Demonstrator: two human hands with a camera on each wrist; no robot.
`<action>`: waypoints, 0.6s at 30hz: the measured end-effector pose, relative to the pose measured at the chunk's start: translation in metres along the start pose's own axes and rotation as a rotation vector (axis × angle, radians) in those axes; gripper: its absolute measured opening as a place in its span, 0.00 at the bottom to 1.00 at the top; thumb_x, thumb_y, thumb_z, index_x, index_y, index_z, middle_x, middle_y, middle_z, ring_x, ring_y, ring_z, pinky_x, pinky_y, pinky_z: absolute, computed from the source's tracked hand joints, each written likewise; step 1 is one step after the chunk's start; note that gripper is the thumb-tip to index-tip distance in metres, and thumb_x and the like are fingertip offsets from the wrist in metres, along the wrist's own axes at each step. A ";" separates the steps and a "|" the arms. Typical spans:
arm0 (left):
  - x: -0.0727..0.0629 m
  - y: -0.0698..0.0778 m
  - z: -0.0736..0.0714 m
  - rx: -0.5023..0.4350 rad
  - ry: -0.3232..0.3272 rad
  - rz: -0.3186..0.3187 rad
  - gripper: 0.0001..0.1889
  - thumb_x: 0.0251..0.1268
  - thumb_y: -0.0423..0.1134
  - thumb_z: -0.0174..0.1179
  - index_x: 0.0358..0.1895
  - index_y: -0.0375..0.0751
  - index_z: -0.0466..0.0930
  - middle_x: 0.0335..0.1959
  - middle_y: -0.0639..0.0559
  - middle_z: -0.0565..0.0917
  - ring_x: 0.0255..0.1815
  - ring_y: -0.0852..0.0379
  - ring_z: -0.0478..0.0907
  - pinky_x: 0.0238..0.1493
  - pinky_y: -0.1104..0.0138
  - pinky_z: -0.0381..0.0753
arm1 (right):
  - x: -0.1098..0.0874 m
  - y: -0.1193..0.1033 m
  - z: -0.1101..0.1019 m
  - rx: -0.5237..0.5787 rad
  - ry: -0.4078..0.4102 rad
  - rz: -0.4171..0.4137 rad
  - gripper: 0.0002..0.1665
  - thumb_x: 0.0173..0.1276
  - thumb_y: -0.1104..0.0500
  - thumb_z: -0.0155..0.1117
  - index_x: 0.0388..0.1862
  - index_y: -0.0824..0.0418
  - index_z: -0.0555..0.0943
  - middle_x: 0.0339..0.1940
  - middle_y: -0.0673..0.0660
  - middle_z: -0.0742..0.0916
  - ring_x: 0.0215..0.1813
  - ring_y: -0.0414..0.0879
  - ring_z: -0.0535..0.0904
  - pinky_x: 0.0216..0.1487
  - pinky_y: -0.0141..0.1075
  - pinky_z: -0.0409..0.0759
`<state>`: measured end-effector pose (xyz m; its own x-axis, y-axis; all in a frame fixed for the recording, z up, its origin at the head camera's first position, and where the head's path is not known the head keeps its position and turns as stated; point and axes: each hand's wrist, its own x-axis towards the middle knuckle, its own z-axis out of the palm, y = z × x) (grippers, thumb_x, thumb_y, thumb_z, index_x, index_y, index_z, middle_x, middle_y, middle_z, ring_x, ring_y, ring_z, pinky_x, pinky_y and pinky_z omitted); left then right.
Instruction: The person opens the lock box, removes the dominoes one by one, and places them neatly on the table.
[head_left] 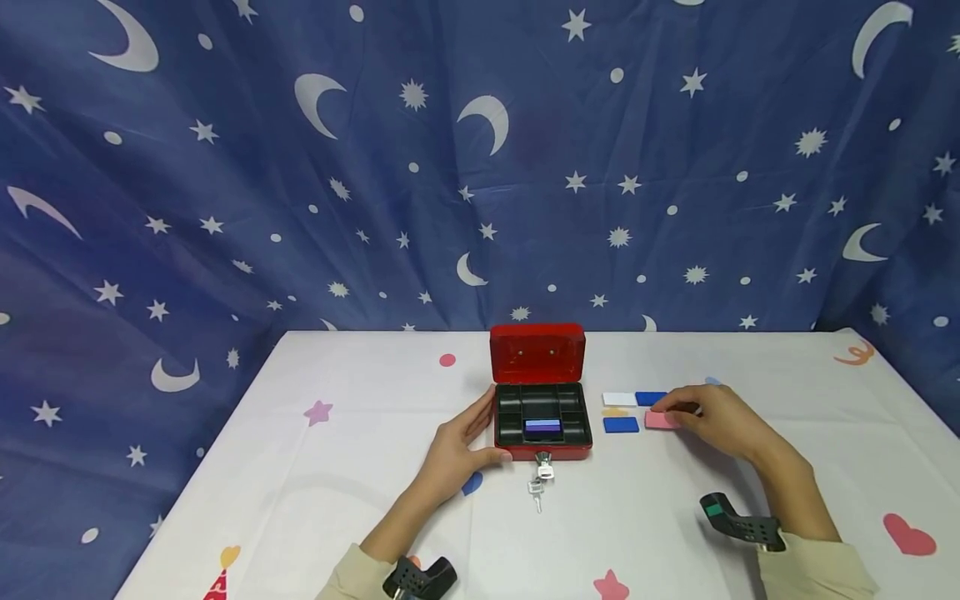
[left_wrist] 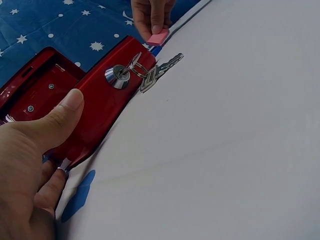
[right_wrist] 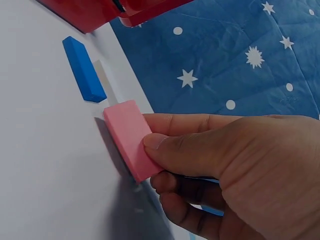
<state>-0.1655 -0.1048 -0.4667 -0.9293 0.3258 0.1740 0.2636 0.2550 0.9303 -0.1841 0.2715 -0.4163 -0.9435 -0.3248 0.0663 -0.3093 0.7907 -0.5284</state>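
Observation:
My right hand (head_left: 716, 419) pinches a pink rectangular block (right_wrist: 131, 140) between thumb and fingers, tilted over the white table. Left of it in the head view lie a white block (head_left: 618, 399) and a blue block (head_left: 621, 425); another blue block (head_left: 649, 398) is behind the pink one. My left hand (head_left: 455, 450) holds the left side of a red cash box (left_wrist: 107, 107), thumb on its front and fingers along its side. The box's lid (head_left: 537, 354) stands raised. In its black compartment tray (head_left: 510, 404) lie blue and purple pieces (head_left: 543, 425).
Keys (head_left: 536, 489) hang from the lock on the front of the box. The white tablecloth (head_left: 337, 483) has printed coloured shapes. Behind the table hangs a blue curtain (head_left: 525, 217) with moons and stars. Each wrist wears a black camera mount (head_left: 742, 527).

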 end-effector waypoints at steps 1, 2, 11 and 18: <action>0.000 0.000 0.000 -0.001 -0.001 -0.002 0.49 0.45 0.39 0.75 0.74 0.50 0.58 0.71 0.58 0.63 0.68 0.61 0.63 0.62 0.70 0.67 | 0.000 0.000 0.001 0.002 -0.004 0.003 0.11 0.62 0.69 0.65 0.38 0.56 0.87 0.40 0.55 0.86 0.42 0.51 0.79 0.45 0.49 0.79; 0.000 0.000 0.000 0.000 -0.002 -0.004 0.49 0.45 0.39 0.75 0.74 0.50 0.58 0.71 0.58 0.63 0.68 0.61 0.63 0.62 0.70 0.67 | 0.001 0.001 0.002 0.005 -0.009 0.008 0.11 0.62 0.69 0.65 0.38 0.56 0.87 0.40 0.55 0.86 0.43 0.51 0.79 0.46 0.50 0.79; -0.002 0.000 0.000 0.014 -0.001 -0.019 0.49 0.45 0.40 0.75 0.74 0.51 0.58 0.71 0.58 0.63 0.68 0.61 0.63 0.61 0.70 0.68 | 0.001 0.003 0.009 0.008 -0.022 0.032 0.11 0.61 0.69 0.66 0.38 0.56 0.87 0.39 0.55 0.85 0.41 0.51 0.77 0.46 0.51 0.79; 0.001 0.000 0.000 0.015 -0.004 -0.018 0.49 0.45 0.39 0.75 0.74 0.51 0.58 0.71 0.58 0.63 0.68 0.62 0.63 0.61 0.70 0.68 | 0.002 0.004 0.009 -0.007 0.019 0.003 0.11 0.59 0.69 0.69 0.38 0.56 0.87 0.35 0.51 0.81 0.36 0.47 0.73 0.38 0.42 0.75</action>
<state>-0.1660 -0.1048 -0.4661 -0.9330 0.3245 0.1559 0.2505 0.2742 0.9285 -0.1859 0.2695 -0.4256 -0.9464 -0.3126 0.0814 -0.3076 0.7953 -0.5223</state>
